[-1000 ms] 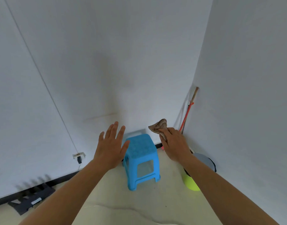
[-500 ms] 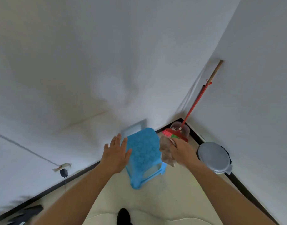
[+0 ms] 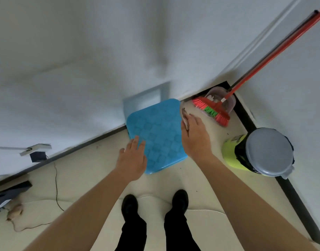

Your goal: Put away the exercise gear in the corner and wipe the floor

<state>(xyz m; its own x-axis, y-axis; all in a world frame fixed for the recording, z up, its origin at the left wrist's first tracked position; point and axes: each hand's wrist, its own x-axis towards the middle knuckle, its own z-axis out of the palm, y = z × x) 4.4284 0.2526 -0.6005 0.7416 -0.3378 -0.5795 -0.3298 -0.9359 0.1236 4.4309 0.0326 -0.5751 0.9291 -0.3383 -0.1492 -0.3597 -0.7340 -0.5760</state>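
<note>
I look straight down into a room corner. A blue plastic stool (image 3: 158, 131) stands against the wall on the cream floor (image 3: 200, 182). My left hand (image 3: 133, 158) hovers open over the stool's front left edge, fingers spread. My right hand (image 3: 194, 134) is at the stool's right edge, shut on a brownish cloth (image 3: 184, 118) that sticks out past the fingers. My two black shoes (image 3: 180, 198) stand just in front of the stool.
A red broom (image 3: 212, 109) with a long red handle leans in the corner over a clear dustpan (image 3: 228, 100). A yellow-green bin with a grey lid (image 3: 267, 153) stands at the right wall. A thin cable (image 3: 56, 185), a dark object (image 3: 9, 194) and a crumpled rag (image 3: 15, 212) lie at left.
The view has tilted down from the wall to the floor. Both hands have lowered toward the stool; the cloth stays in my right hand.
</note>
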